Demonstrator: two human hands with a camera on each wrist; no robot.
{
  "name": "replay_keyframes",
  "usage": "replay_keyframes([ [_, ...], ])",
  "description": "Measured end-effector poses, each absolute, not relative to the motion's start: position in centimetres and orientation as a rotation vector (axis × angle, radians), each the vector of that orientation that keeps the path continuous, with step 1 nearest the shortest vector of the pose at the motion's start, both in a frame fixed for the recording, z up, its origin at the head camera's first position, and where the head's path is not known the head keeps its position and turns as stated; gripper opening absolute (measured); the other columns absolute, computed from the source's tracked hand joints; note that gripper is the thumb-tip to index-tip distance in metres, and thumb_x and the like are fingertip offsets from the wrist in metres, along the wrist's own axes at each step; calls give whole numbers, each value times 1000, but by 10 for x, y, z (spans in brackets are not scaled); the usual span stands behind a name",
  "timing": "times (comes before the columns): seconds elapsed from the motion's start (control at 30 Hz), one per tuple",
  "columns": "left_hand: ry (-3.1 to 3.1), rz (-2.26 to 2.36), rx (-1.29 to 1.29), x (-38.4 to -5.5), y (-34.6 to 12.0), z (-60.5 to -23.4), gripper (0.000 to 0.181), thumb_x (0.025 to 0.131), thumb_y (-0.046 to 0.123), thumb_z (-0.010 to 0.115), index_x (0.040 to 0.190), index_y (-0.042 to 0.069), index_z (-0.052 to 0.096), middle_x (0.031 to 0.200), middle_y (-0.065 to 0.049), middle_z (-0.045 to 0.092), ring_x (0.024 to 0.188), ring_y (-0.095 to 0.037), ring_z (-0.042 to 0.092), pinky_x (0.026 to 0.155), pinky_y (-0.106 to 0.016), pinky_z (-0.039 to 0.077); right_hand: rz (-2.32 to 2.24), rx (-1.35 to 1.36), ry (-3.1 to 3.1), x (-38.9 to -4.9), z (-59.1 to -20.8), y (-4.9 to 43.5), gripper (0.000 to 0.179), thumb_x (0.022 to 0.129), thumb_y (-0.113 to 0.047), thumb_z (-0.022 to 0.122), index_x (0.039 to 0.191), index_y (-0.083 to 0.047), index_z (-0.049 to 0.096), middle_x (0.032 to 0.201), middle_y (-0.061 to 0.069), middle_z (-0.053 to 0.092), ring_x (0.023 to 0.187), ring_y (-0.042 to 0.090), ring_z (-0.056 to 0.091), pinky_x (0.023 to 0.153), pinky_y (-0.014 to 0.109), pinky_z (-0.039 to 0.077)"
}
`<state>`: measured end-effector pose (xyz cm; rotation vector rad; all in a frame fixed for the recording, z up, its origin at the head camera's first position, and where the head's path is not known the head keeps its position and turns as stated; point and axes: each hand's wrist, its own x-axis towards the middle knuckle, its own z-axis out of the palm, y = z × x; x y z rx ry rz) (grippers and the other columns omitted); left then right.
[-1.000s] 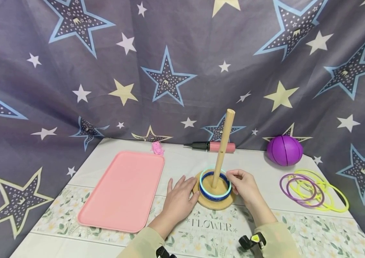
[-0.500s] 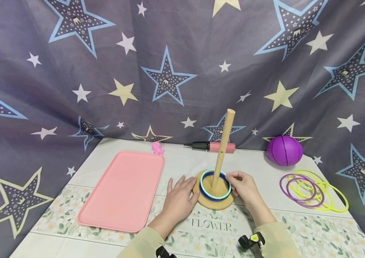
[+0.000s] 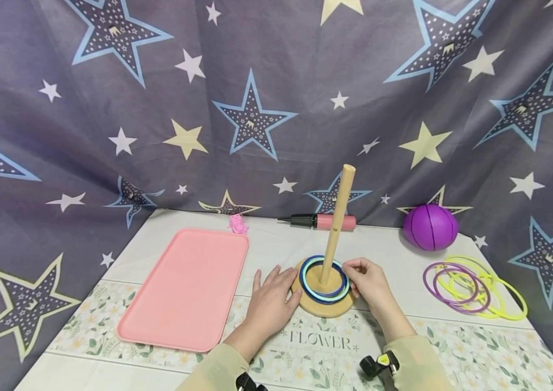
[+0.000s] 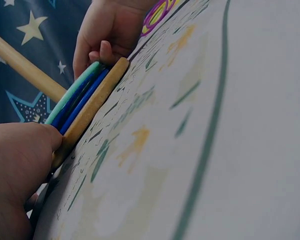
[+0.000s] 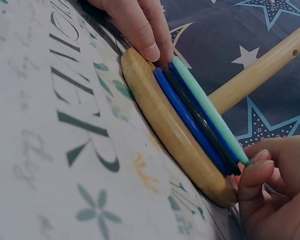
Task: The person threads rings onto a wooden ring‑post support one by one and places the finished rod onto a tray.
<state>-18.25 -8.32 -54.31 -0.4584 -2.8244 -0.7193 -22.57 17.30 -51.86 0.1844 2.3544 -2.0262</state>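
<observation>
A wooden peg [image 3: 337, 222] rises from a round wooden base [image 3: 325, 311] on the table. Several blue rings [image 5: 192, 125] lie stacked around the peg's foot, with a mint-green ring [image 5: 206, 106] on top of them. At the right side, my right hand [image 3: 368, 282] pinches the mint-green ring between thumb and fingers, as the right wrist view shows. My left hand [image 3: 272, 298] rests against the left edge of the base with fairly straight fingers, its fingertips close beside the rings.
A pink tray [image 3: 185, 288] lies at left, with a small pink toy [image 3: 238, 224] behind it. A hand pump [image 3: 327, 221] lies behind the peg. To the right are a purple ball [image 3: 431, 227], purple rings [image 3: 487, 290] and yellow rings [image 3: 517, 296].
The mint-green ring's far side has come down, so it lies flatter on the blue rings. Blue rings now show outside it at the left. Both hands have stayed nearly in place.
</observation>
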Motion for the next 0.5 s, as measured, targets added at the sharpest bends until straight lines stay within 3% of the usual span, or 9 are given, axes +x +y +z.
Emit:
replay_keyframes([
  [0.5,-2838,-719,-455,-182,-84,-544,54,113,37,63,160,11,59,163,-5,59,159,-36,41,131,-71,10,-2099,194,2280,-225,-518,179,28,108,-14,73,125,7,67,78,1,59,55,7,51,47,19,45],
])
